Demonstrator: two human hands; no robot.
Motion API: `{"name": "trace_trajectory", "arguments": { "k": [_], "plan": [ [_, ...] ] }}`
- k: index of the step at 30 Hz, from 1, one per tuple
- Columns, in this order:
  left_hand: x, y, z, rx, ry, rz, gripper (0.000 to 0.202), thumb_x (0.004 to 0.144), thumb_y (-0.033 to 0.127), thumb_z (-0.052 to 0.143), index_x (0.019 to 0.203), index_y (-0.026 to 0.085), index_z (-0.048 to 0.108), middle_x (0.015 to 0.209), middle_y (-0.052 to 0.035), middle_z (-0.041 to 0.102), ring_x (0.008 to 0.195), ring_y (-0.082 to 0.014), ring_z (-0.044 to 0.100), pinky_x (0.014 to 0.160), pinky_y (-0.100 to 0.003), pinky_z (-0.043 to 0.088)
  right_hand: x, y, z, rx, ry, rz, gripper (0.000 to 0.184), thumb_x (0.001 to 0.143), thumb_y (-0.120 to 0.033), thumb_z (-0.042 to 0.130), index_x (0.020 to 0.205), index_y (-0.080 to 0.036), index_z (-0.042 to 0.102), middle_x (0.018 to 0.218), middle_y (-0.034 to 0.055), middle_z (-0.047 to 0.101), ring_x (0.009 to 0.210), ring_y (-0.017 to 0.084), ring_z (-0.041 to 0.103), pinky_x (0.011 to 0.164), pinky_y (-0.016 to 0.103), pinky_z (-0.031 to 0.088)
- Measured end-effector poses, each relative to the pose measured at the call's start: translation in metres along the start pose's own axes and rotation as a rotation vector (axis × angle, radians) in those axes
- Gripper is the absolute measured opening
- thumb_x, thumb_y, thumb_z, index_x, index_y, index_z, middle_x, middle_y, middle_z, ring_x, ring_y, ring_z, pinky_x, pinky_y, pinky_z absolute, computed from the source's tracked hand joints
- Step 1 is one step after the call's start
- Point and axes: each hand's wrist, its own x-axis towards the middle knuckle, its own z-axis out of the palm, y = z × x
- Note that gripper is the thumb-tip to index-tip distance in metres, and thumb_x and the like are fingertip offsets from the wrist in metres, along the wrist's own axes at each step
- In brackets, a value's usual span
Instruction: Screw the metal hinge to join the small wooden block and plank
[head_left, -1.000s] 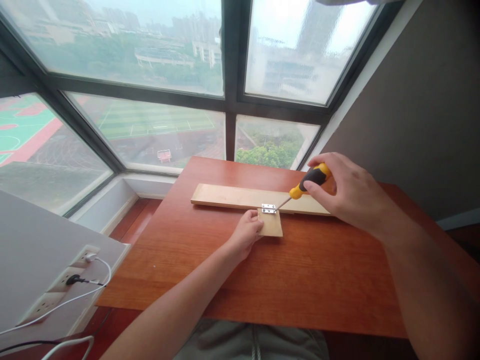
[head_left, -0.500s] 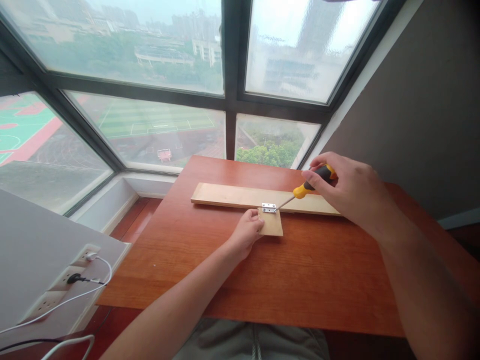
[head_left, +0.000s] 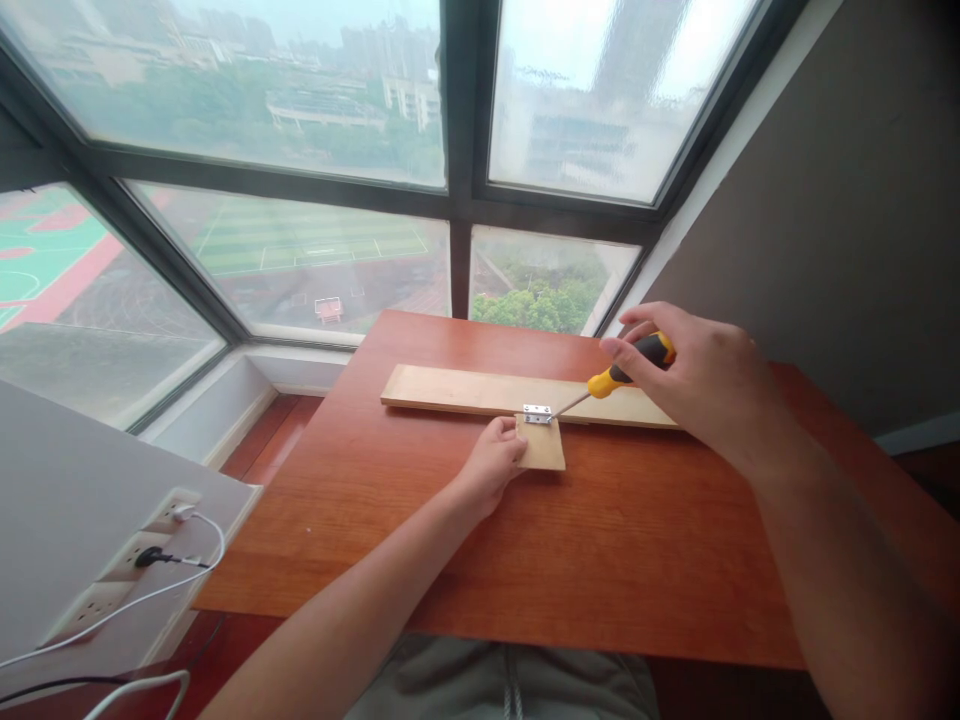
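Observation:
My left hand [head_left: 495, 462] grips the left edge of a small, thin wooden board [head_left: 543, 450], thumb on top. A silver metal hinge [head_left: 537, 414] bridges this board's far edge and a long pale wooden plank [head_left: 457, 388] lying crosswise behind it. In my right hand [head_left: 701, 375] is a screwdriver [head_left: 600, 385] with a yellow and black handle, held by the fingers and thumb. Its shaft slants down to the left, and the tip meets the hinge near its lower right corner. The screw under the tip is too small to make out.
A reddish-brown wooden table [head_left: 637, 560] carries the boards. Large windows [head_left: 315, 240] rise beyond its far edge, and a grey wall [head_left: 840, 220] stands at the right. Wall sockets [head_left: 124, 570] with plugged-in cables are low on the left.
Almost nothing differs. My right fingers have shifted slightly around the screwdriver handle, while its tip stays at the hinge and my left hand keeps its grip on the small board.

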Motion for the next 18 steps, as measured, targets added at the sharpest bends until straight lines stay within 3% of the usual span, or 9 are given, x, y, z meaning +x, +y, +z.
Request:
{"name": "trace_trajectory", "arguments": {
  "k": [3,5,8,12,15,18],
  "plan": [
    [-0.0002,0.0002,0.0000,-0.004,0.001,-0.001,0.026,0.075,0.006,0.063,0.097,0.017,0.056,0.101,-0.0084,0.071,0.083,-0.0169,0.067,0.068,-0.025,0.052,0.0003,-0.0005,-0.0007,-0.001,0.012,0.007,0.032,0.091,-0.048,0.053,0.109,-0.026,0.066,0.091,0.0078,0.076,0.087,0.034,0.069,0.074,0.046,0.049],
    [-0.0005,0.0006,0.0001,-0.005,0.005,-0.002,0.026,0.075,0.006,0.063,0.097,0.017,0.056,0.101,-0.0084,0.071,0.083,-0.0167,0.067,0.067,-0.024,0.052,-0.0009,-0.0004,-0.0035,0.056,0.015,-0.026,0.027,0.087,-0.036,0.057,0.111,-0.026,0.065,0.099,0.0064,0.075,0.086,0.030,0.070,0.076,0.043,0.051],
    [-0.0005,0.0010,0.0002,-0.003,0.008,-0.005,0.024,0.077,0.005,0.060,0.096,0.017,0.055,0.099,-0.0080,0.070,0.080,-0.0157,0.066,0.066,-0.024,0.052,-0.0035,-0.0001,-0.0070,0.176,-0.040,-0.098,0.038,0.080,-0.025,0.060,0.118,-0.025,0.061,0.115,0.0069,0.070,0.085,0.025,0.069,0.077,0.039,0.053],
    [-0.0001,0.0002,-0.0002,-0.003,0.002,0.000,0.023,0.077,0.005,0.061,0.095,0.017,0.055,0.098,-0.0079,0.070,0.078,-0.0150,0.066,0.065,-0.024,0.052,-0.0034,-0.0001,-0.0040,0.109,-0.004,-0.102,0.037,0.084,-0.034,0.060,0.120,-0.024,0.060,0.119,0.0103,0.069,0.093,0.029,0.068,0.079,0.043,0.051],
    [0.0001,-0.0006,-0.0006,-0.004,-0.001,0.005,0.025,0.074,0.007,0.064,0.096,0.017,0.056,0.100,-0.0086,0.070,0.081,-0.0160,0.066,0.066,-0.024,0.052,-0.0007,0.0004,0.0001,-0.017,0.046,-0.004,0.034,0.086,-0.048,0.059,0.110,-0.025,0.065,0.101,0.0092,0.073,0.085,0.032,0.068,0.072,0.044,0.049],
    [0.0002,-0.0010,-0.0008,-0.004,-0.001,0.007,0.026,0.073,0.008,0.066,0.096,0.017,0.056,0.100,-0.0089,0.070,0.082,-0.0167,0.067,0.067,-0.025,0.053,0.0000,0.0016,-0.0006,0.007,0.031,-0.003,0.027,0.086,-0.040,0.057,0.108,-0.025,0.065,0.095,0.0077,0.073,0.083,0.030,0.067,0.072,0.042,0.049]
  ]
}}
